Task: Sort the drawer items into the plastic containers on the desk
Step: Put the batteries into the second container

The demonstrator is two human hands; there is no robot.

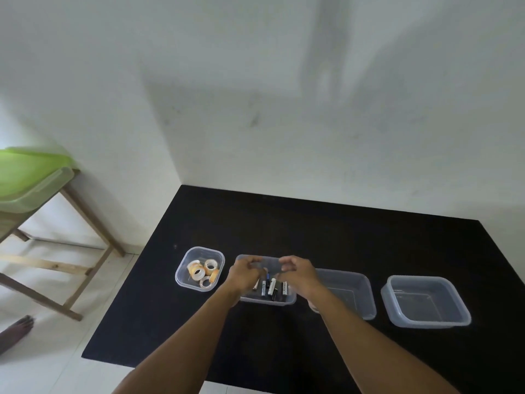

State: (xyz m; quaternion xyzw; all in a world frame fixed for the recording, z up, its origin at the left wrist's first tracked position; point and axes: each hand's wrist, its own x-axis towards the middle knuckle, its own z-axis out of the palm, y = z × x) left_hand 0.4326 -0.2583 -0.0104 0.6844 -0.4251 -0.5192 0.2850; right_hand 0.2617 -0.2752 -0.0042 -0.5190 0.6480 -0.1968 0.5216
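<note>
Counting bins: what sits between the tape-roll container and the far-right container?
The head view shows two: the battery container, then a clear container beside it.

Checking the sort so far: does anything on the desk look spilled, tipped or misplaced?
Nothing stands out. The tape rolls lie inside the leftmost container, the batteries inside the second container below the left hand and right hand, and the third container and fourth container stand upright.
</note>
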